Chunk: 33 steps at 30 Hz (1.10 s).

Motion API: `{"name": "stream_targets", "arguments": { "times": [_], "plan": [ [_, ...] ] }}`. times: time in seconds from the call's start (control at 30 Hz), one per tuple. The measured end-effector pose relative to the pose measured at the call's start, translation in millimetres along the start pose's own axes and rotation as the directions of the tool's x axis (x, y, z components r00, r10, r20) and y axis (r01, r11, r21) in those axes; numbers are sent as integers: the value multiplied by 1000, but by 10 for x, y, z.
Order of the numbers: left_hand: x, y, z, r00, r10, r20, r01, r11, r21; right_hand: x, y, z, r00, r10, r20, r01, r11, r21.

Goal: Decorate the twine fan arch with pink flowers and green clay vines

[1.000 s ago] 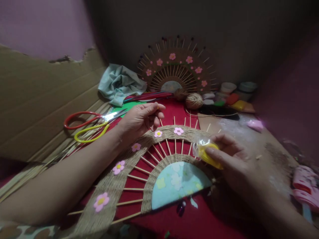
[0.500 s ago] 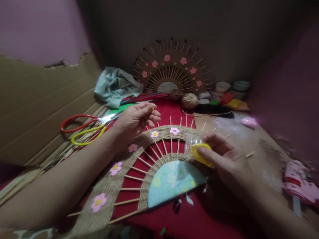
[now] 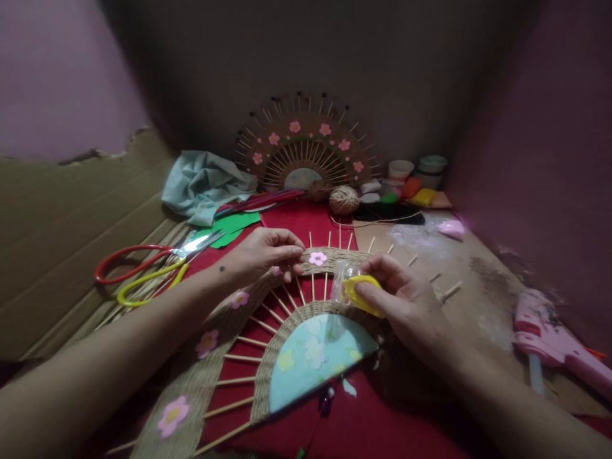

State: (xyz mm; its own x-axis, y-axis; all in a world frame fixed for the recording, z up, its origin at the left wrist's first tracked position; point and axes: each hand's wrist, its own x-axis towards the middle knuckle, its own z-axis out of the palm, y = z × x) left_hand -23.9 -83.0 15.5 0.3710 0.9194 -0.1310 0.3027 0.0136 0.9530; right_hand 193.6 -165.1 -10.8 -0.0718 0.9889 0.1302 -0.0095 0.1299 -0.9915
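Observation:
A woven-twine fan frame [image 3: 201,389] with thin wooden sticks and a light-blue floral half-disc [image 3: 315,363] lies in front of me. Pink flowers with yellow centres run along its outer band; the pink flower [image 3: 317,259] near the top shows no yellow centre. My left hand [image 3: 275,255] is just left of that flower, thumb and fingers pinched. The fingertips hide the small yellow clay bit visible there a moment ago. In my right hand [image 3: 401,293], over the right part of the band, is a yellow clay packet [image 3: 366,294] with clear plastic, gripped between thumb and fingers.
Large scissors [image 3: 155,271] lie at left beside green sheets [image 3: 234,229]. At right rests a pink glue gun [image 3: 545,338]. Behind are a twine ball [image 3: 344,200], coloured clay packets [image 3: 411,189], a crumpled cloth [image 3: 205,185] and a second fan [image 3: 301,146] against the wall.
My left hand has lowered from above the band to beside the pink flower without a centre. My right hand still grips the yellow packet. The whole view has shifted slightly.

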Motion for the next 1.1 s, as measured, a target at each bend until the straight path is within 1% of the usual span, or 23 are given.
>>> {"name": "stream_targets", "arguments": {
  "times": [0.07, 0.13, 0.2, 0.33, 0.47, 0.63, 0.77, 0.83, 0.97, 1.07, 1.1],
  "plan": [
    [79, 30, 53, 996, 84, -13, -79, 976, 203, 12, 15, -10, 1000, -7, 4, 7, 1000, 5],
    [178, 38, 99, 978, 210, -14, -188, 901, 391, 26, 29, -19, 1000, -11, 4, 11, 1000, 6],
    [279, 15, 133, 953, 303, -5, -263, 836, 481, 35, 35, -23, 1000, -5, -2, 5, 1000, 12],
    [404, -83, 174, 935, 355, 5, -304, 793, 529, 37, 25, -23, 1000, 16, -9, -16, 999, 34],
    [391, -140, 194, 928, 372, 12, -315, 769, 557, 34, 40, -24, 1000, 13, 6, -13, 999, 36],
    [355, -172, 217, 925, 379, -3, -315, 773, 550, 64, 93, -25, 1000, -2, 21, 0, 998, 67],
    [348, -189, 242, 934, 355, -43, -279, 799, 532, 72, 83, -18, 1000, 0, 17, -1, 996, 86],
    [339, -170, 239, 939, 342, -44, -266, 798, 542, 64, 62, -16, 1000, 9, 15, -10, 997, 79],
    [315, -104, 185, 937, 350, 10, -288, 754, 590, 44, 24, -22, 1000, 15, 9, -15, 999, 53],
    [293, -110, 134, 917, 399, 5, -310, 707, 635, 36, 12, -25, 1000, 16, 13, -17, 999, 47],
    [282, -130, 124, 903, 430, 11, -328, 672, 663, 35, 13, -25, 1000, 16, 13, -17, 999, 48]
  ]
}}
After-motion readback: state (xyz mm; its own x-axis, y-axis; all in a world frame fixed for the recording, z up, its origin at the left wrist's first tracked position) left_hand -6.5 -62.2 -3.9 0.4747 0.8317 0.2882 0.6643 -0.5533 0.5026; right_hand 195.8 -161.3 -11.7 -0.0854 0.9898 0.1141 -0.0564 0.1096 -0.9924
